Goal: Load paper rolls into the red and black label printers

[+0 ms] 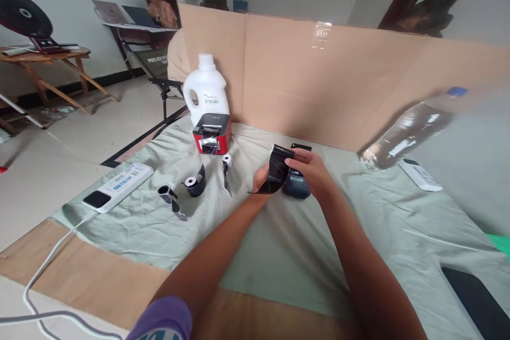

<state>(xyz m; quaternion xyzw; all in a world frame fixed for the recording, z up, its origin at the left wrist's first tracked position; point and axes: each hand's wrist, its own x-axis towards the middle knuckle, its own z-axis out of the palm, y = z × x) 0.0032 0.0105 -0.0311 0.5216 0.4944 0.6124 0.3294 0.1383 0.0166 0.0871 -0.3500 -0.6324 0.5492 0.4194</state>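
A roll of glossy black paper (278, 170) is held up above the cloth, its loose strip curling down toward me. My right hand (313, 167) pinches the roll's right end, thumb in front. Behind the strip, my left hand (261, 176) grips the roll from the left; most of its fingers are hidden. A dark handheld device (297, 185) lies on the cloth just beyond, partly covered by the roll and my right hand. Left of my hands are a small roll with a white core (227, 160), a larger black roll (195, 186) and a curled black strip (169, 195).
A red and black printer (212, 135) stands before a white jug (206, 87). A corded white power strip (118, 187) lies left. Cardboard (287, 74) walls the back. A plastic bottle (410, 130), white device (420, 175) and phone (478, 300) are right. A person (163, 10) sits far back.
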